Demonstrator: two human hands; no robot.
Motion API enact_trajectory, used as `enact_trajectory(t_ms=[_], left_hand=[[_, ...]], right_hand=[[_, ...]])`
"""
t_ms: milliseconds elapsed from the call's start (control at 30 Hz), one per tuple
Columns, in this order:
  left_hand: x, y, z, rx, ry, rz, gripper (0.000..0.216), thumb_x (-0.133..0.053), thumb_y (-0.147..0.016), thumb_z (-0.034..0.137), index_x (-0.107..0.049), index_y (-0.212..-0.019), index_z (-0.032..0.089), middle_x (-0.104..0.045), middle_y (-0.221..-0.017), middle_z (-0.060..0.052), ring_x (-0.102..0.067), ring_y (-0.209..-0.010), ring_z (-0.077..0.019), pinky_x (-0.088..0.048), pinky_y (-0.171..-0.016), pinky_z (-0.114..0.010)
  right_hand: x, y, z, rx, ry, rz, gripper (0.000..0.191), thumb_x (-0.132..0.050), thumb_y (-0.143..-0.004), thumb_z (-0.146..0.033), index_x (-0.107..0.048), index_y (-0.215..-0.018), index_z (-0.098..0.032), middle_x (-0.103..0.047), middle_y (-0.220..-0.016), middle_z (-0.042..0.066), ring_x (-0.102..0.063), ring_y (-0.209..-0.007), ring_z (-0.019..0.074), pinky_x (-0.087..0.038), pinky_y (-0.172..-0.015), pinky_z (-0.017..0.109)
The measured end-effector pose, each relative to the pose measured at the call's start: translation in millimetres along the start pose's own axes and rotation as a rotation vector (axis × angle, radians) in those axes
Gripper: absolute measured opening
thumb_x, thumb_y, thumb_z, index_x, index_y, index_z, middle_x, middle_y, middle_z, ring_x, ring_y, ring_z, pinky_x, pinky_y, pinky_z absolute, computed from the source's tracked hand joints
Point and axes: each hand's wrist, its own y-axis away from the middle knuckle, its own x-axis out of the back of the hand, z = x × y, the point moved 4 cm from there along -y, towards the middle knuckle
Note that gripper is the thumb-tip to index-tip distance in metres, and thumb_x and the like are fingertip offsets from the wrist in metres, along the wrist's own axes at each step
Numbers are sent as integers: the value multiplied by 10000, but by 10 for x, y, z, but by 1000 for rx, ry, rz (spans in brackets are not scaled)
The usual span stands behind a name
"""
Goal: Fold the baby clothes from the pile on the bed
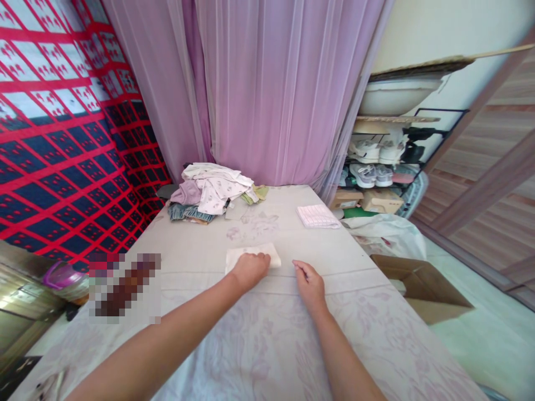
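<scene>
A small white folded cloth [273, 253] with a faint print lies near the middle of the bed. My left hand [251, 270] rests over it with curled fingers, gripping its near side; the fingertips are partly hidden. To the right, apart from the cloth, my right hand [310, 284] hovers low over the sheet, its fingers closed together with nothing visible in them. Farther back on the right lies a folded pink-and-white checked cloth [317, 216]. A heap of clothes [217, 192], white, mauve and denim blue, sits at the far left, with a green piece [256, 194] beside it.
The bed has a pale floral sheet [267, 334]. Purple curtains [276, 94] hang behind it. Along the right stand a shoe rack [371, 153] and an open cardboard box [418, 278]. A red-and-black patterned cloth [62, 145] hangs at left. A blurred patch [125, 289] covers something on the left.
</scene>
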Motion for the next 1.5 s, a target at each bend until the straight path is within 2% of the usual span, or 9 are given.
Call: enact_trajectory(t_ms=[100, 233, 400, 533, 767, 900, 1067, 1267, 1500], left_hand=[[359, -52, -343, 110, 79, 118, 228, -447, -900, 291, -611, -1009, 177, -690, -919, -91, -664, -824, -229, -483, -679, -302], [594, -36, -765, 413, 825, 457, 238, -464, -830, 309, -640, -928, 183, -691, -823, -43, -640, -741, -189, -474, -652, -270], [155, 144, -675, 628, 1695, 577, 289, -507, -775, 357, -598, -969, 162, -669, -803, -28, -613, -638, -133, -491, -577, -234], [-277, 479, -502, 736, 1887, 620, 303, -559, -769, 331, -570, -1028, 174, -664, -953, -55, -641, -733, -130, -523, -616, -230], [-733, 1031, -827, 924, 1395, 392, 544, -472, -872, 320, -346, -1381, 176, -406, -1440, -160, -559, -1156, -216, -547, -719, -253], [-580, 836, -1052, 754, 1002, 229, 438, -474, -878, 355, -509, -1276, 175, -596, -1269, -104, -636, -997, -204, -516, -794, -291], [-423, 458, -995, 602, 636, 43, 392, -482, -873, 444, -574, -1184, 224, -696, -1027, -44, -645, -923, -206, -460, -762, -282], [-509, 383, -922, 579, 555, 161, 292, -423, -906, 388, -567, -1108, 235, -683, -940, -22, -638, -842, -177, -418, -668, -258], [-521, 351, -1031, 635, 540, -38, 466, -439, -882, 484, -517, -1224, 177, -689, -1016, -76, -642, -930, -228, -436, -733, -298]], right_hand=[[-119, -2, -105, -114, -133, -65, 386, -533, -736, -497, -701, -917, -200, -717, -985, 96, -644, -964, 250, -500, -900, 412], [-412, 54, -373, -452, -474, -269, 559, -640, -690, -556, -598, -1148, -238, -650, -1173, 93, -635, -995, 251, -554, -766, 386], [-575, -6, -668, -641, -857, -390, 545, -646, -721, -513, -522, -1184, -254, -673, -1092, 51, -669, -816, 185, -550, -657, 310], [-495, -251, -576, -592, -642, -246, 601, -692, -647, -326, -511, -1213, -236, -694, -957, 16, -653, -771, 166, -510, -597, 244], [-437, -466, -213, -272, -17, -241, 431, -586, -718, -291, -614, -1133, -180, -701, -973, 67, -653, -782, 170, -498, -736, 288], [-371, -378, -133, -174, 289, -194, 324, -521, -797, -362, -658, -1046, -205, -708, -946, 53, -650, -799, 172, -478, -736, 282], [-364, -320, -258, -155, 423, -218, 287, -502, -825, -392, -659, -1010, -237, -712, -807, 4, -640, -736, 168, -447, -658, 261], [-392, -318, -324, -98, 452, -157, 284, -460, -851, -382, -647, -1004, -233, -708, -896, 18, -642, -793, 172, -446, -683, 259], [-352, -269, -292, -153, 568, -261, 377, -417, -889, -421, -624, -1112, -200, -720, -929, 67, -655, -842, 196, -435, -688, 274]])
